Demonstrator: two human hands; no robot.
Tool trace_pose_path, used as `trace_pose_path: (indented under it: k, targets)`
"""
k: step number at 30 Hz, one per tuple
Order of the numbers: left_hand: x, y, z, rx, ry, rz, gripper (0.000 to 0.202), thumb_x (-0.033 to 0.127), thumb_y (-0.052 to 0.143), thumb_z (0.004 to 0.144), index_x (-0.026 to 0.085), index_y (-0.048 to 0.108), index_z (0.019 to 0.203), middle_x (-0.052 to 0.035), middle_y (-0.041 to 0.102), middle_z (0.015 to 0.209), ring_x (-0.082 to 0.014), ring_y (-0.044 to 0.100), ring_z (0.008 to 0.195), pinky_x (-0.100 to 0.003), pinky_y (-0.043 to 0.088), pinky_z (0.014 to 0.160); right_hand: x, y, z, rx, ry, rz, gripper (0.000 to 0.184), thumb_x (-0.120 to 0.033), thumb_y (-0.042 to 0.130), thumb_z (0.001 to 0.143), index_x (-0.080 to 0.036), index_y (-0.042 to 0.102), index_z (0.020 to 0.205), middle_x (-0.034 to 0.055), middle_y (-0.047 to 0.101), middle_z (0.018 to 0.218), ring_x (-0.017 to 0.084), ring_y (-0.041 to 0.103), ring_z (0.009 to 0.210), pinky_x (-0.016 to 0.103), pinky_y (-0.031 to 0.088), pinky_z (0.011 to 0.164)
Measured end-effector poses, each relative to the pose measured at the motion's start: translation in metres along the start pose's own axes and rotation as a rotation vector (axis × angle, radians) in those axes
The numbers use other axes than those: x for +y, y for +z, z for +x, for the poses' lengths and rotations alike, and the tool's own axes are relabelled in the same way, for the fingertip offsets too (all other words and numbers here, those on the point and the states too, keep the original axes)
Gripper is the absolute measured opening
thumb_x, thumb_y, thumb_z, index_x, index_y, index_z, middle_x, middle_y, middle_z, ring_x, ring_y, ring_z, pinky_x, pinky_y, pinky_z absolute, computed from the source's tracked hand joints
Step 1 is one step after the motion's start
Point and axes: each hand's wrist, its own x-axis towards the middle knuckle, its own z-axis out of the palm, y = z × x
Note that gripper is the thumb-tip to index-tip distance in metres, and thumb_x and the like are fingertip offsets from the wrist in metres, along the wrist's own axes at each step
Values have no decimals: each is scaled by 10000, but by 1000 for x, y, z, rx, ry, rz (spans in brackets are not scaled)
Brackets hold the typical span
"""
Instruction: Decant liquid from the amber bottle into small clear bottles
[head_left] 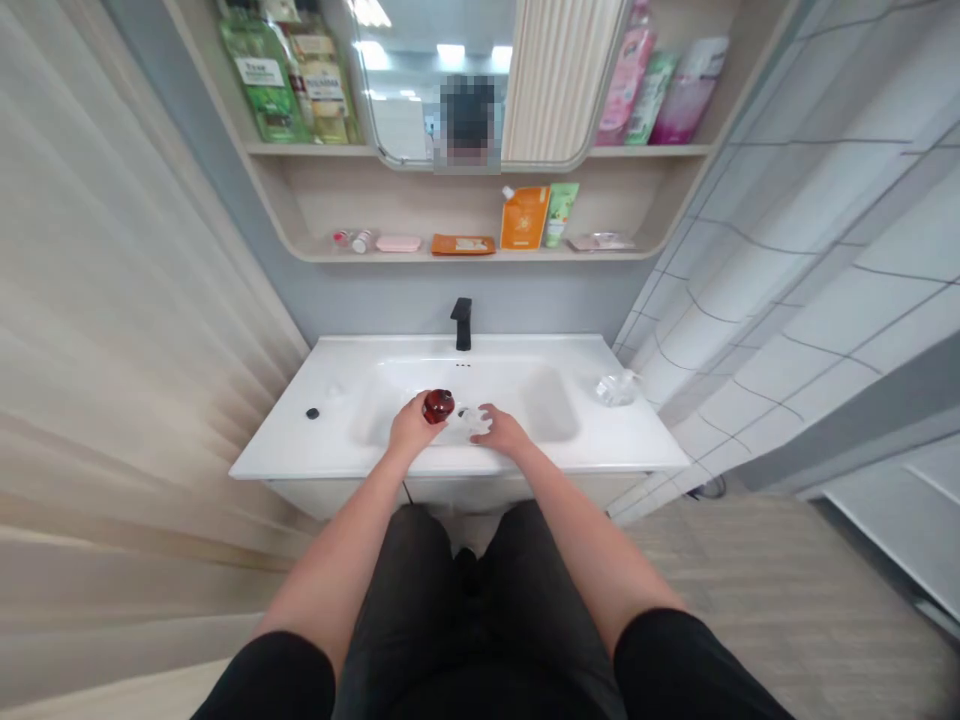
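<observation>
My left hand (412, 428) is wrapped round a small dark red, see-through bottle (438, 408) above the sink's left half. To its right, my right hand (502, 431) has its fingers curled round a clear, shiny piece (475, 422); its exact kind cannot be made out. The bottle and the clear piece are close together over the white sink (540, 395). A small black round cap (313, 413) lies on the counter's left side. On the right side of the counter rests a clear plastic bottle (615, 389), apparently with a pump top.
A black faucet (463, 325) rises behind the basin. Above it, a shelf (360, 256) holds an orange pouch (524, 217), a green tube (560, 214) and small packs, beside a mirror (442, 60). A curtain (112, 350) hangs at left; white tiles (795, 290) line the right.
</observation>
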Motion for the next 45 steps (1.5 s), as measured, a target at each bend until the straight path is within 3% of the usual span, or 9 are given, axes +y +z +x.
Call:
trace_pose_path:
  k: [6, 14, 20, 29, 45]
  targets:
    - [6, 1, -3, -36, 68, 196, 775, 288, 857, 810, 246, 596, 1538, -153, 731, 1441, -363, 691, 1302, -436, 512, 1087, -5, -1, -3, 12, -26, -17, 802, -329, 996, 672, -314, 641, 1390, 35, 787, 1178, 221, 738, 862, 355, 584, 846]
    - [17, 1, -9, -26, 157, 329, 720, 222, 773, 859, 252, 599, 1557, -183, 686, 1501, -396, 628, 1360, -504, 430, 1148, -13, -5, -10, 42, -52, -59, 864, -372, 992, 717, -293, 608, 1488, 79, 778, 1250, 253, 748, 936, 388, 592, 903]
    - [23, -2, -13, -11, 214, 418, 669, 204, 712, 898, 248, 592, 1556, -149, 682, 1516, -352, 611, 1383, -494, 433, 1153, -16, -7, -10, 3, -44, -104, 892, -385, 976, 748, -260, 592, 1543, 91, 785, 1280, 263, 764, 1020, 370, 588, 956]
    - [20, 0, -13, 18, 267, 447, 664, 142, 646, 891, 234, 608, 1547, -146, 682, 1521, -344, 584, 1417, -507, 415, 1161, -16, -6, -9, -8, -44, -124, 909, -387, 978, 748, -253, 596, 1561, 91, 794, 1288, 281, 774, 1059, 371, 593, 982]
    - [21, 2, -16, 86, 325, 454, 663, 85, 512, 939, 272, 620, 1566, -135, 658, 1558, -356, 513, 1498, -609, 257, 1299, -18, -7, -10, 0, -46, -153, 967, -402, 976, 749, -228, 571, 1609, 124, 777, 1336, 319, 753, 1168, 401, 578, 1039]
